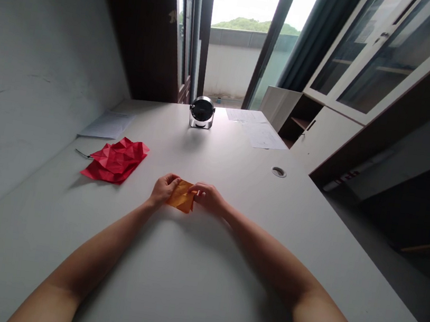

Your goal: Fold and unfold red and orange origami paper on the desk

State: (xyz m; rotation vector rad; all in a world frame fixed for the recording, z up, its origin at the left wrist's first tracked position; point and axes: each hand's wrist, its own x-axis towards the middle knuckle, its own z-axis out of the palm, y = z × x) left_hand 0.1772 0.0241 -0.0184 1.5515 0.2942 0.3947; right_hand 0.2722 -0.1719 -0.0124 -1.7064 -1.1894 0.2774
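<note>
A small folded sheet of orange paper is held just over the white table, between my two hands. My left hand pinches its left edge, thumb on top. At the right edge, the fingers of my right hand are closed on a corner, where the layers stand slightly apart. To the left lies a red sheet of paper with many crumpled creases, apart from both hands. The undersides of the orange paper and some fingertips are hidden.
A round black device on a metal stand stands toward the table's far edge. White papers lie at the back right, and a paper stack sits by the left wall. A cable hole opens near the table's right edge.
</note>
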